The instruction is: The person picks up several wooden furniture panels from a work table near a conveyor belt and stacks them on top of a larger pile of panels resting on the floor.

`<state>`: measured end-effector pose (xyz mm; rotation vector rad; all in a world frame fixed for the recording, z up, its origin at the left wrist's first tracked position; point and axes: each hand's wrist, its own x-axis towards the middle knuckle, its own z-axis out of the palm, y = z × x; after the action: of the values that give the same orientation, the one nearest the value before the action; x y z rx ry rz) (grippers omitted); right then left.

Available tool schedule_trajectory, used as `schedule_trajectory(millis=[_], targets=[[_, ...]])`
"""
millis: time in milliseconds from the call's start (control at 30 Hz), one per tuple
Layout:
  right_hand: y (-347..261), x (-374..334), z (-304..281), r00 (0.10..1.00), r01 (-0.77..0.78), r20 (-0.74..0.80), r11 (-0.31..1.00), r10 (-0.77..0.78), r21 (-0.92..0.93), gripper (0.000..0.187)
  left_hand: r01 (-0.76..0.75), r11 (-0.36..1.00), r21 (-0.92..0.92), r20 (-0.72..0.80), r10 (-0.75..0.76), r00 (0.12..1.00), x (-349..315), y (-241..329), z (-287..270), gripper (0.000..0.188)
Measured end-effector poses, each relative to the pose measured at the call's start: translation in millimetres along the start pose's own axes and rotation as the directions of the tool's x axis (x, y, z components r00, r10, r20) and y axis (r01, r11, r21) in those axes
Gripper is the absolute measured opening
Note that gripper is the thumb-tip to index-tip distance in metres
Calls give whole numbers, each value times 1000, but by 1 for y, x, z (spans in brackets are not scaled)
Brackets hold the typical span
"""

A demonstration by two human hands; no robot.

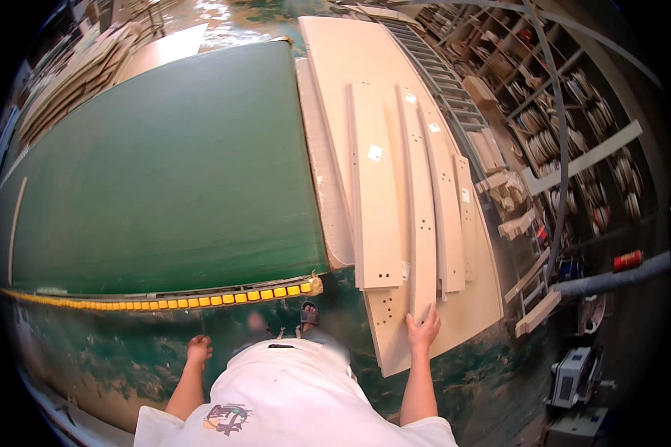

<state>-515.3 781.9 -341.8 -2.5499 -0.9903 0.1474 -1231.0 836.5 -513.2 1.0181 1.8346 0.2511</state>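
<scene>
Left hand loosely curled, right hand outstretched, forearms bare

Left head-worn fisheye; looks down from head height.

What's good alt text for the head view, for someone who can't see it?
A person's right hand touches the near end of a long, narrow board, one of several on a larger pale panel. The left hand is off to the other side, nothing visible in it, near a broad green surface edged with yellow blocks.
</scene>
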Motion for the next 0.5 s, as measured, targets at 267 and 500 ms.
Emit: schedule_trajectory(millis=[267, 500], targets=[[28, 11, 22, 999, 49, 10, 993, -50, 109, 95, 299, 941, -157, -44, -309, 950, -36, 50, -11, 46], [10, 23, 6, 970, 84, 242, 957, -16, -276, 78, 322, 895, -310, -167, -385, 908, -44, 49, -14, 43]])
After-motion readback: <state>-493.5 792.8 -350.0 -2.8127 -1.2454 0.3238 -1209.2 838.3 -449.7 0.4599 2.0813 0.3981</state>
